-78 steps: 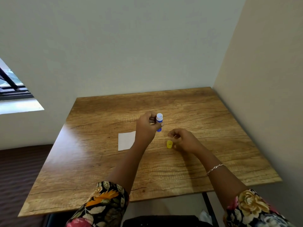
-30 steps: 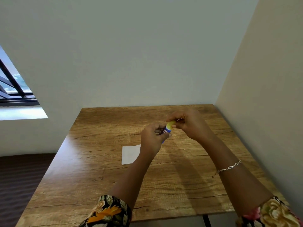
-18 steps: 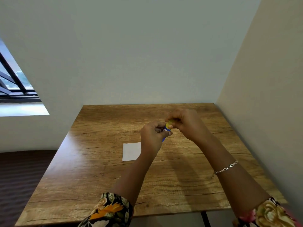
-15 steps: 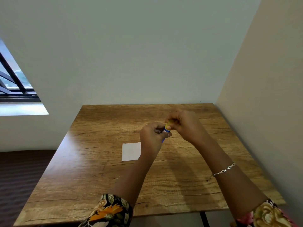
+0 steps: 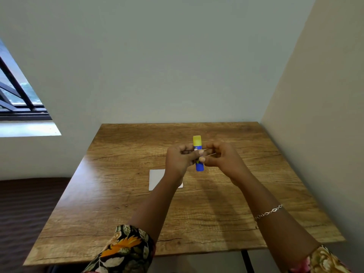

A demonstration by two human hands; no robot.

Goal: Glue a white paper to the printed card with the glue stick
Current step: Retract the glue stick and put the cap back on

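Fingers (image 5: 187, 152) of left hand (image 5: 178, 159) curled round the glue stick (image 5: 199, 166), clamped mid-body; right hand (image 5: 223, 161) fingers (image 5: 211, 149) also curled in, tips pinching the same stretch of tube from the other side. Both hands meet above the wooden table (image 5: 246, 154), roughly mid-table, raised off the surface. White paper (image 5: 156, 177) lies flat on the table below and left of the hands, right part covered by the left forearm; same spot as in earlier frames. Printed card: can't pick it out. Stick now upright, blue base pointing down, clear of the table. Yellow cap (image 5: 197, 140) seated on top and fully exposed above both hands. Delta: 2.6 s ago cap was loose on the table by the right hand and the stick was open in the left; at 1.0 s to 0.5 s ago the right hand covered the cap on a tilted stick. Right-hand grip has since dropped from cap to tube. Bracelet (image 5: 268, 211) on right wrist.
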